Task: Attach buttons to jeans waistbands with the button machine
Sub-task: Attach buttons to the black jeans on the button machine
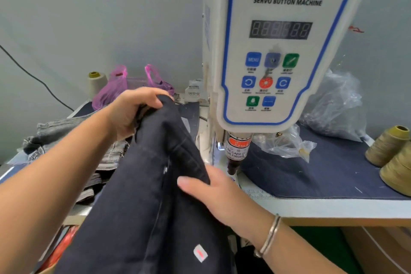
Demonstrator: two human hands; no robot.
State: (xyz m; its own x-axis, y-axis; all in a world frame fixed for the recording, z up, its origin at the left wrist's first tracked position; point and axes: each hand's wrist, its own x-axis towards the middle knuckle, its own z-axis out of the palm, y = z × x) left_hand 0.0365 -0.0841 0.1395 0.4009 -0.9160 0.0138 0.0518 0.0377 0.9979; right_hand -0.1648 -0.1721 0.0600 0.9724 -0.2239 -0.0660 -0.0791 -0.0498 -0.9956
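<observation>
Two hands of yours hold the dark jeans (155,184) left of the button machine (278,46) on the table (333,207): your left hand (133,111) grips the raised top edge, your right hand (213,193) lies flat-fingered against the cloth beside the plunger (236,151).

Two bare forearms enter from the lower edge of the head view, each ending in an ungloved hand: the left hand (131,111) and the right hand (213,193). No sleeve covers either forearm as far as the frame shows. The right wrist carries a thin silver-coloured metal bangle (270,236), apparently of two narrow bands side by side.
</observation>
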